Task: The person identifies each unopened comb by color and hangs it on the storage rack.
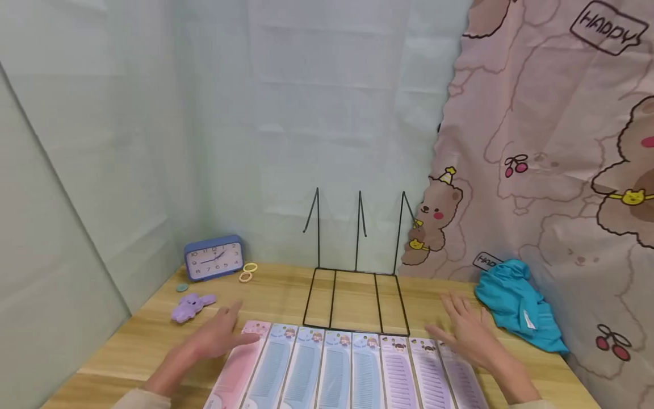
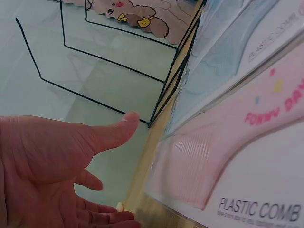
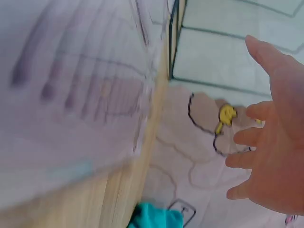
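Eight carded plastic combs lie side by side at the table's (image 1: 128, 341) near edge: one pink comb (image 1: 236, 369), four blue combs (image 1: 317, 369), three purple combs (image 1: 429, 375). Your left hand (image 1: 214, 338) and right hand (image 1: 467, 332) hover flat-fingered at either end of the row, holding nothing. The black wire rack (image 1: 355, 295) stands just behind.

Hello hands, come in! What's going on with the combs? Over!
Left hand open, right hand open, both empty. Combs flat in a row, untouched. Wire rack just behind them.
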`<state>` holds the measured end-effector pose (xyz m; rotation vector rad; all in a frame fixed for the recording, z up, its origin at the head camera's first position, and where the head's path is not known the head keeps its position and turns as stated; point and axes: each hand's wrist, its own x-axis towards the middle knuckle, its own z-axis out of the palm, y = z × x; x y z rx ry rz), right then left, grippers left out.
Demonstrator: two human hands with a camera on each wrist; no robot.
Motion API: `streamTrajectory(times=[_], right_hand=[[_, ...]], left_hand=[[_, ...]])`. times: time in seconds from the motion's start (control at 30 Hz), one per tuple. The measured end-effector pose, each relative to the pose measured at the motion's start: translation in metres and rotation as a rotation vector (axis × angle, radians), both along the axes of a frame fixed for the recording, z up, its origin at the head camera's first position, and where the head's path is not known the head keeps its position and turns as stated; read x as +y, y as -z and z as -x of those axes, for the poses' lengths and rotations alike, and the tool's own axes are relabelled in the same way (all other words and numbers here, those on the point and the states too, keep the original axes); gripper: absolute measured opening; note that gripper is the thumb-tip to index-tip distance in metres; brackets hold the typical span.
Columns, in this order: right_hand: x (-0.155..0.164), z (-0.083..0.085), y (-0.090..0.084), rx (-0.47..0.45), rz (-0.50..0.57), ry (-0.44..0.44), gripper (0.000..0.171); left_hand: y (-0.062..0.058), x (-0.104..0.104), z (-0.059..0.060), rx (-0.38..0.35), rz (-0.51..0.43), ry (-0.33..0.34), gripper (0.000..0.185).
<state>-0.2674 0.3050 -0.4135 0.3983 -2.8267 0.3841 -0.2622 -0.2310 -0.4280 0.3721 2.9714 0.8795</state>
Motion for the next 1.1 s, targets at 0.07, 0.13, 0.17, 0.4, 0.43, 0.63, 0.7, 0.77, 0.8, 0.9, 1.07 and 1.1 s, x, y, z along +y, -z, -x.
streamTrajectory(times=[0.07, 0.13, 0.17, 0.4, 0.43, 0.63, 0.7, 0.77, 0.8, 0.9, 1.07, 1.1], right_hand=[[-0.007, 0.004, 0.002, -0.02, -0.001, -0.028, 0.093], [-0.014, 0.007, 0.004, -0.046, -0.018, -0.052, 0.093], [-0.017, 0.009, 0.005, -0.067, -0.03, -0.058, 0.093], [-0.035, 0.028, 0.009, -0.229, -0.076, -0.101, 0.088], [-0.036, 0.032, 0.01, -0.257, -0.071, -0.111, 0.087], [-0.038, 0.05, 0.017, -0.35, -0.008, -0.194, 0.081], [-0.037, 0.055, 0.019, -0.359, 0.006, -0.223, 0.079], [-0.036, 0.058, 0.021, -0.375, 0.012, -0.239, 0.076], [-0.036, 0.06, 0.022, -0.383, 0.012, -0.243, 0.075], [-0.035, 0.062, 0.023, -0.409, -0.007, -0.239, 0.071], [-0.036, 0.065, 0.023, -0.447, -0.062, -0.231, 0.067], [-0.036, 0.066, 0.023, -0.453, -0.065, -0.231, 0.068]], left_hand=[[0.0, 0.001, -0.003, -0.012, 0.028, -0.025, 0.106], [0.001, 0.002, -0.006, -0.037, 0.041, -0.042, 0.107], [0.002, 0.002, -0.007, -0.052, 0.045, -0.045, 0.107], [0.006, 0.004, -0.007, -0.089, 0.067, -0.052, 0.111], [0.007, 0.005, -0.007, -0.089, 0.068, -0.053, 0.112], [0.006, 0.005, -0.008, -0.077, 0.059, -0.047, 0.111], [0.005, 0.005, -0.008, -0.08, 0.058, -0.047, 0.11], [0.004, 0.005, -0.008, -0.086, 0.06, -0.047, 0.11], [0.004, 0.005, -0.008, -0.092, 0.061, -0.048, 0.11], [0.003, 0.006, -0.008, -0.094, 0.065, -0.047, 0.11], [0.001, 0.007, -0.01, -0.103, 0.063, -0.055, 0.11], [0.001, 0.007, -0.01, -0.108, 0.064, -0.058, 0.11]])
